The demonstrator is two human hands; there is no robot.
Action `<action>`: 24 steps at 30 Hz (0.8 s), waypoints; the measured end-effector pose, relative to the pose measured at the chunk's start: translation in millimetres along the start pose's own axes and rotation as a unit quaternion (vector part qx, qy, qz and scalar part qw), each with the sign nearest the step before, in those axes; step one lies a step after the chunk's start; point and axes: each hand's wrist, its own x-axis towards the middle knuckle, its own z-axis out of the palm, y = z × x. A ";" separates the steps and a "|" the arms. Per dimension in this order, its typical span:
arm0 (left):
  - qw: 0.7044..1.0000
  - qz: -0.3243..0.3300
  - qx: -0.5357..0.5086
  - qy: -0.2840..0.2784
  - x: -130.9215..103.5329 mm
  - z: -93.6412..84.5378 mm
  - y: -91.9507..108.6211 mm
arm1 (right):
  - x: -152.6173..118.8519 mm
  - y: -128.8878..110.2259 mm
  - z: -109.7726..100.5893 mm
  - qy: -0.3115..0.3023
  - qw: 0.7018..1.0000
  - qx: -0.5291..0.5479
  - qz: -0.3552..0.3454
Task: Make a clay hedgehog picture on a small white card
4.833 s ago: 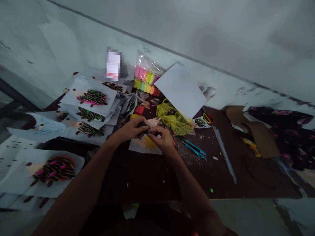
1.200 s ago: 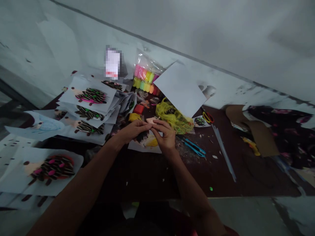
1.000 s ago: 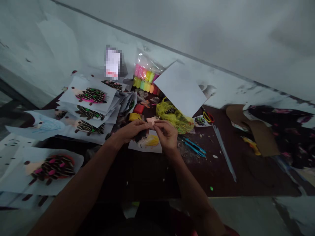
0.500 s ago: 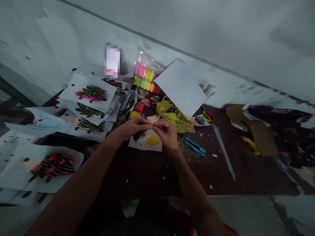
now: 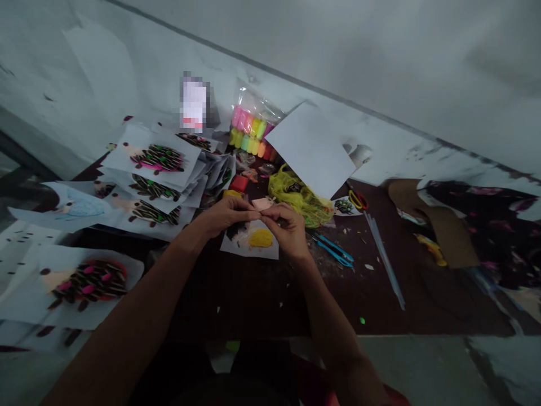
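Observation:
Fingertips pinched together, my left hand (image 5: pixel 224 217) meets my right hand (image 5: pixel 285 225) above a small white paper (image 5: pixel 253 248). Whatever lies between the fingers is too small to make out. On that paper is a yellow oval shape (image 5: pixel 261 238), with a dark patch at its left. Just behind the hands lies a pale pink piece (image 5: pixel 262 204). A red block (image 5: pixel 239 183) and a partly covered yellow block (image 5: pixel 232 194) sit behind my left hand. The yellow-green plastic bag (image 5: pixel 296 194) is behind my right hand.
Stacked hedgehog pictures (image 5: pixel 156 158) fill the left. A bag of coloured clay (image 5: pixel 253 127) and a white sheet (image 5: pixel 310 149) stand at the back. To the right are a blue cutter (image 5: pixel 333 251), scissors (image 5: pixel 358 200), clear sticks (image 5: pixel 384 259), brown cardboard (image 5: pixel 450 237) and dark cloth (image 5: pixel 486 225).
Both hands stay pinched together, with only a slight shift of the fingers. More of the yellow shape on the paper shows below them.

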 end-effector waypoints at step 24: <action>0.995 0.074 0.067 -0.005 -1.0 -1.7 1.7 | -4.7 -7.1 5.9 -0.017 0.991 -0.118 -0.059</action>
